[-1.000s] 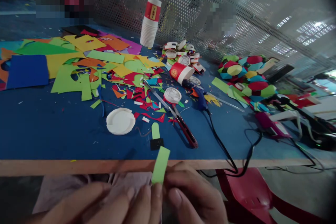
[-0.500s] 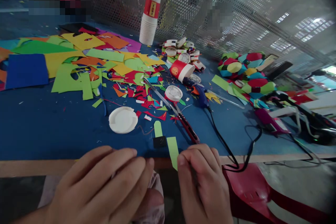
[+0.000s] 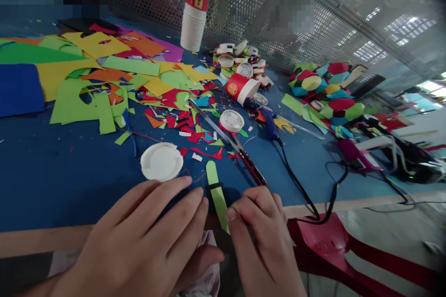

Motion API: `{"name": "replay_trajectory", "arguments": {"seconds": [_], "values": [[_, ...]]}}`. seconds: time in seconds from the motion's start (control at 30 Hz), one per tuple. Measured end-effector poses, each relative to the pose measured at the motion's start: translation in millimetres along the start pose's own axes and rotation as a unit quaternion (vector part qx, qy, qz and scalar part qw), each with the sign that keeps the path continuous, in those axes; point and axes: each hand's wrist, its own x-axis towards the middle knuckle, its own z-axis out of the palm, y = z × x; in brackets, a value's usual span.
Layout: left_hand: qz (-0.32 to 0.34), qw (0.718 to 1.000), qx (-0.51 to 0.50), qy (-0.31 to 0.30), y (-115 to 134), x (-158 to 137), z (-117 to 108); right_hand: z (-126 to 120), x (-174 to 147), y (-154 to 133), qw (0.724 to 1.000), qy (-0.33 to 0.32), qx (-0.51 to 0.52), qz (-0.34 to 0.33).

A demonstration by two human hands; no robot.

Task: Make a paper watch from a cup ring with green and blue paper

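Note:
My right hand [image 3: 263, 229] is closed at the table's front edge, thumb pressed to the bent fingers. A light green paper strip [image 3: 220, 202] with a rounded far end runs up from beside that thumb; the exact grip on it is partly hidden. A narrow black band [image 3: 215, 186] crosses the strip. My left hand [image 3: 153, 229] lies to the left, fingers stretched out and thumb apart, with nothing seen in it. Just beyond its fingertips is a round white paper-cup base [image 3: 162, 161]. A closed-looking utility knife [image 3: 249, 162] with a long blade lies beyond my right hand.
Coloured paper sheets [image 3: 80, 102] and scraps cover the left and middle. A stack of paper cups [image 3: 195, 14] stands behind a tipped red cup [image 3: 240, 88]. A blue corded glue gun [image 3: 268, 123], colourful paper shapes [image 3: 334, 93] and a red chair [image 3: 324, 241] are to the right.
The green strip has turned and now lines up with its rounded end through the black band, which looks narrower. My left hand has moved slightly up, its thumb now showing. The view has shifted a little.

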Motion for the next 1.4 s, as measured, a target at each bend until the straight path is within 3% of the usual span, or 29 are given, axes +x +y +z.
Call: {"name": "replay_trajectory", "arguments": {"seconds": [0.17,1.4], "values": [[0.047,0.998,-0.006,-0.030,-7.7,9.4,-0.6,1.7,1.7,-2.5,1.000,-0.002,0.019,0.025],[0.027,0.999,0.021,-0.037,-0.1,3.7,5.8,-1.0,0.4,-6.1,1.000,-0.004,-0.014,0.017]]}}
